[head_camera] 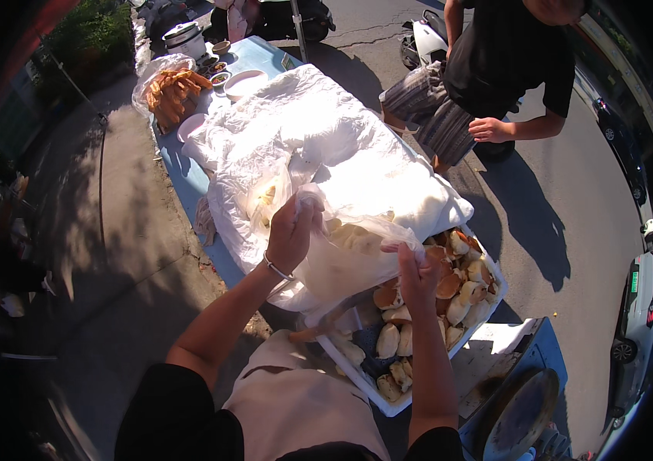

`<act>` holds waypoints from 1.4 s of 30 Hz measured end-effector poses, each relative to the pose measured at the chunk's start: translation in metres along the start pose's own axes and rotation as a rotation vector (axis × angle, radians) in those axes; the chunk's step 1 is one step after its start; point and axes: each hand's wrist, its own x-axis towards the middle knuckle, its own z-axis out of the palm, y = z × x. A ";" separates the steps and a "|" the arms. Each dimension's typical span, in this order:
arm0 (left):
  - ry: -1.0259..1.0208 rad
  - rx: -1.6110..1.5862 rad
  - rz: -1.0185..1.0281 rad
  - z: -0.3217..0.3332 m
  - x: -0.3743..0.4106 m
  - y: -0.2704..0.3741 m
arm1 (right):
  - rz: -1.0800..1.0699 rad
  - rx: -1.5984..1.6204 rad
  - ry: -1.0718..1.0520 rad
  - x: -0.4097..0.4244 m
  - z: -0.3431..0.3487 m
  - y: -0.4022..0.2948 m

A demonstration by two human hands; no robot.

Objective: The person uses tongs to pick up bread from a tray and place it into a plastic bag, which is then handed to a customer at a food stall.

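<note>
My left hand point(293, 235) grips one edge of a thin clear plastic bag point(342, 268), and my right hand point(417, 275) pinches its other edge. Pale pieces, which look like bread, lie in or behind the bag. Below it, a white foam box point(383, 407) holds browned, pale buns point(460, 294) in many pieces. A crumpled white quilt point(326, 127) covers the middle of the blue table and the far side of the box. Another plastic bag point(263, 199) with something yellowish in it rests on the quilt, just beyond my left hand.
Fried dough sticks point(174, 95) in a bag, stacked plates point(246, 84), small bowls point(220, 79) and a white pot point(184, 40) stand on the far end of the table point(188, 187). A person in black point(505, 69) stands at the right. A round metal pan point(521, 416) is at lower right.
</note>
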 end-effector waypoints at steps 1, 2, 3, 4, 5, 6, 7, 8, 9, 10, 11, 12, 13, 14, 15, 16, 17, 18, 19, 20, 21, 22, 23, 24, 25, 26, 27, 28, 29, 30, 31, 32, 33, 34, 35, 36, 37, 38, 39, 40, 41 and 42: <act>0.039 0.018 -0.008 -0.010 0.004 0.003 | 0.013 0.003 -0.019 0.014 0.008 -0.001; 0.046 0.064 0.005 -0.022 0.006 -0.005 | 0.025 0.007 -0.037 0.027 0.017 0.001; 0.048 0.104 0.022 -0.031 0.008 -0.023 | 0.035 0.006 -0.048 0.037 0.025 0.009; 0.062 0.038 -0.075 -0.038 0.006 -0.035 | 0.011 -0.023 -0.051 0.044 0.032 0.027; 0.066 -0.034 -0.170 -0.041 0.003 -0.052 | -0.012 -0.056 -0.044 0.053 0.037 0.061; 0.092 -0.002 -0.160 -0.043 -0.001 -0.075 | -0.032 -0.093 -0.036 0.061 0.041 0.092; 0.092 0.048 -0.141 -0.045 -0.004 -0.099 | -0.056 -0.167 -0.030 0.067 0.042 0.120; 0.095 0.028 -0.191 -0.044 -0.007 -0.123 | -0.075 -0.245 -0.018 0.069 0.041 0.148; 0.104 0.011 -0.248 -0.044 -0.012 -0.139 | -0.089 -0.321 -0.014 0.065 0.041 0.166; 0.117 0.072 -0.228 -0.046 -0.018 -0.139 | -0.077 -0.336 -0.016 0.059 0.044 0.172; 0.125 0.132 -0.207 -0.047 -0.023 -0.139 | -0.117 -0.368 0.051 0.054 0.045 0.176; 0.133 0.193 -0.189 -0.049 -0.026 -0.136 | -0.155 -0.400 0.118 0.048 0.046 0.179; 0.113 0.339 -0.031 -0.057 -0.028 -0.132 | -0.197 -0.423 0.169 0.042 0.056 0.168; 0.089 0.485 0.126 -0.066 -0.029 -0.127 | -0.113 -0.468 0.231 0.028 0.063 0.156; 0.057 0.625 0.283 -0.072 -0.031 -0.118 | -0.030 -0.408 0.134 0.012 0.067 0.140; 0.038 0.529 0.119 -0.068 -0.035 -0.100 | 0.054 -0.349 0.046 -0.005 0.069 0.128; 0.015 0.377 0.017 -0.066 -0.036 -0.098 | 0.074 -0.304 -0.151 -0.021 0.080 0.113; -0.016 0.222 -0.085 -0.062 -0.037 -0.098 | 0.100 -0.260 -0.341 -0.037 0.094 0.104; -0.054 0.065 -0.190 -0.059 -0.037 -0.097 | 0.023 -0.371 -0.563 -0.047 0.108 0.108; -0.082 -0.017 -0.317 -0.059 -0.036 -0.094 | 0.038 -0.465 -0.662 -0.053 0.128 0.106; -0.097 -0.077 -0.371 -0.061 -0.035 -0.091 | 0.043 -0.558 -0.769 -0.059 0.149 0.104; -0.111 -0.135 -0.424 -0.063 -0.033 -0.090 | 0.139 -0.635 -0.745 -0.059 0.170 0.095; -0.125 -0.193 -0.477 -0.066 -0.032 -0.088 | 0.160 -0.606 -0.766 -0.056 0.183 0.097; -0.142 -0.215 -0.508 -0.070 -0.033 -0.084 | 0.181 -0.578 -0.788 -0.051 0.195 0.104; -0.163 -0.237 -0.541 -0.073 -0.036 -0.081 | 0.205 -0.549 -0.807 -0.051 0.204 0.111; -0.183 -0.260 -0.575 -0.077 -0.040 -0.080 | 0.165 -0.533 -0.853 -0.054 0.212 0.117; -0.207 -0.280 -0.577 -0.083 -0.045 -0.087 | 0.123 -0.517 -0.899 -0.056 0.221 0.123; -0.242 -0.300 -0.571 -0.088 -0.046 -0.094 | 0.076 -0.505 -0.933 -0.054 0.228 0.130; -0.278 -0.319 -0.565 -0.091 -0.045 -0.102 | 0.015 -0.598 -0.923 -0.056 0.236 0.150; -0.281 -0.313 -0.559 -0.088 -0.043 -0.102 | -0.030 -0.689 -0.908 -0.066 0.239 0.184; -0.265 -0.307 -0.552 -0.090 -0.040 -0.101 | 0.110 -0.641 -0.867 -0.068 0.242 0.186; -0.254 -0.301 -0.546 -0.090 -0.037 -0.101 | 0.250 -0.589 -0.812 -0.073 0.243 0.188; -0.223 -0.327 -0.549 -0.096 -0.035 -0.104 | 0.566 -0.392 -0.715 -0.068 0.245 0.155; -0.206 -0.357 -0.557 -0.097 -0.033 -0.105 | 0.880 -0.187 -0.584 -0.069 0.242 0.133; -0.208 -0.388 -0.563 -0.094 -0.029 -0.106 | 0.858 -0.157 -0.548 -0.075 0.237 0.129; -0.187 -0.433 -0.592 -0.092 -0.024 -0.104 | 0.827 -0.128 -0.518 -0.079 0.234 0.127; -0.181 -0.475 -0.582 -0.090 -0.020 -0.106 | 0.796 -0.100 -0.486 -0.083 0.230 0.126; -0.176 -0.517 -0.574 -0.087 -0.016 -0.108 | 0.498 -0.160 -0.569 -0.091 0.218 0.126; -0.160 -0.560 -0.564 -0.087 -0.012 -0.111 | 0.196 -0.223 -0.653 -0.101 0.202 0.126; -0.133 -0.603 -0.617 -0.088 -0.007 -0.116 | -0.106 -0.284 -0.726 -0.113 0.184 0.126; -0.129 -0.631 -0.632 -0.091 -0.003 -0.118 | 0.506 0.110 -0.570 -0.128 0.168 0.116; -0.129 -0.699 -0.633 -0.093 -0.001 -0.119 | 1.093 0.513 -0.353 -0.143 0.151 0.097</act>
